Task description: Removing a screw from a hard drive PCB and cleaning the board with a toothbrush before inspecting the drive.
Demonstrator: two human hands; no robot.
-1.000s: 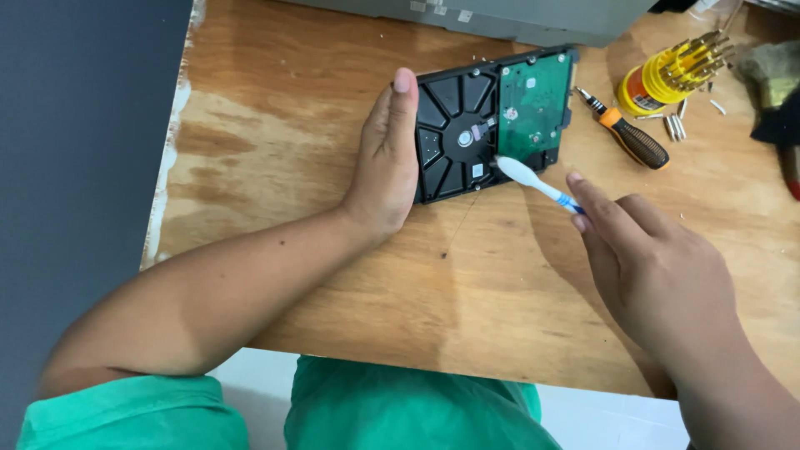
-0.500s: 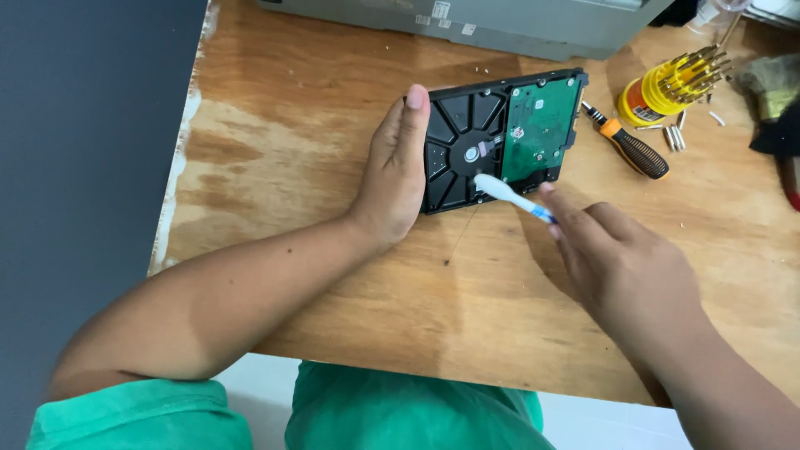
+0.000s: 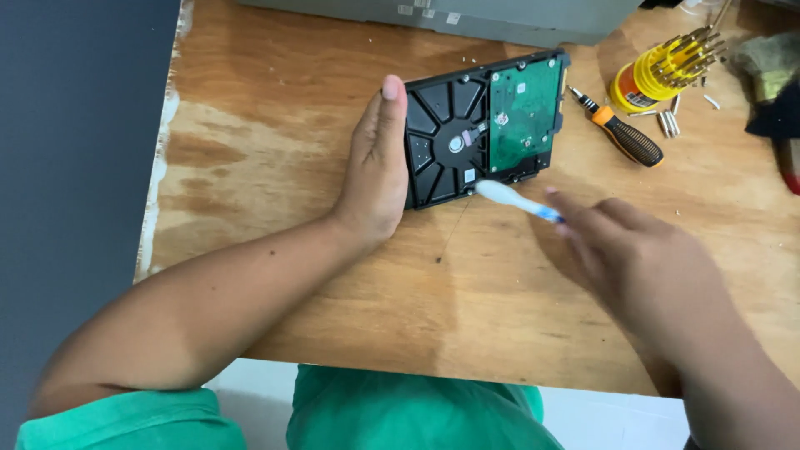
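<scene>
A black hard drive (image 3: 450, 137) with a green circuit board (image 3: 522, 112) lies underside up on the wooden table (image 3: 275, 125). My left hand (image 3: 377, 167) rests flat against the drive's left edge, steadying it. My right hand (image 3: 642, 258), blurred by motion, grips a white and blue toothbrush (image 3: 515, 198). The brush head touches the drive's near edge, below the circuit board.
A screwdriver (image 3: 621, 132) with a black and orange handle lies right of the drive. Behind it stands a yellow holder of screwdriver bits (image 3: 667, 71), with loose bits beside it. A grey metal case (image 3: 467, 17) runs along the table's far edge. Dark objects sit at far right.
My right hand has swept the toothbrush leftward along the drive's near edge. The left hand and the drive stay in place.
</scene>
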